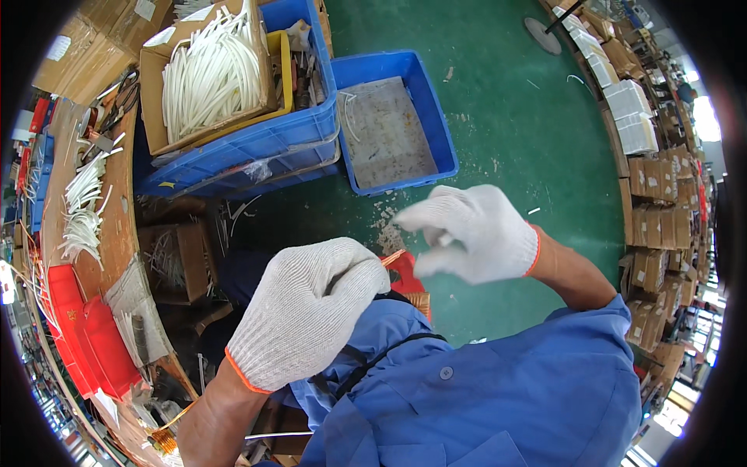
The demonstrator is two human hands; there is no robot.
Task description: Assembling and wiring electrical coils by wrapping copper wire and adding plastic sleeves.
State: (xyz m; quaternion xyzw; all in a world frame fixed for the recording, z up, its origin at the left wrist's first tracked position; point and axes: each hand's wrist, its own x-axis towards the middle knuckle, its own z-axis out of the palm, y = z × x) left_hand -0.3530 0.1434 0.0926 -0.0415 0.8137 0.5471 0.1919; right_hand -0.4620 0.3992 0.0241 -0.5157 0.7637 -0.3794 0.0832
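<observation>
My left hand (311,303), in a white knit glove with an orange cuff, is closed in a pinch. A short end of copper wire (394,258) pokes out past its thumb and forefinger; the rest is hidden in the glove. To its right and a little farther off, my right hand (476,233), gloved alike, is slightly smeared by motion. Its thumb and fingers stand apart with nothing visible between them, and it does not touch the wire. Both hands are in front of my blue jacket (482,389). Something red (401,274) shows below the wire.
Left of me, a wooden bench (117,210) bears white tubes (84,206) and a red cloth-like thing (82,335). A carton of white tubing (214,74) sits on blue crates (257,159). A blue bin (443,148) stands on the green floor, cartons (654,179) line the right.
</observation>
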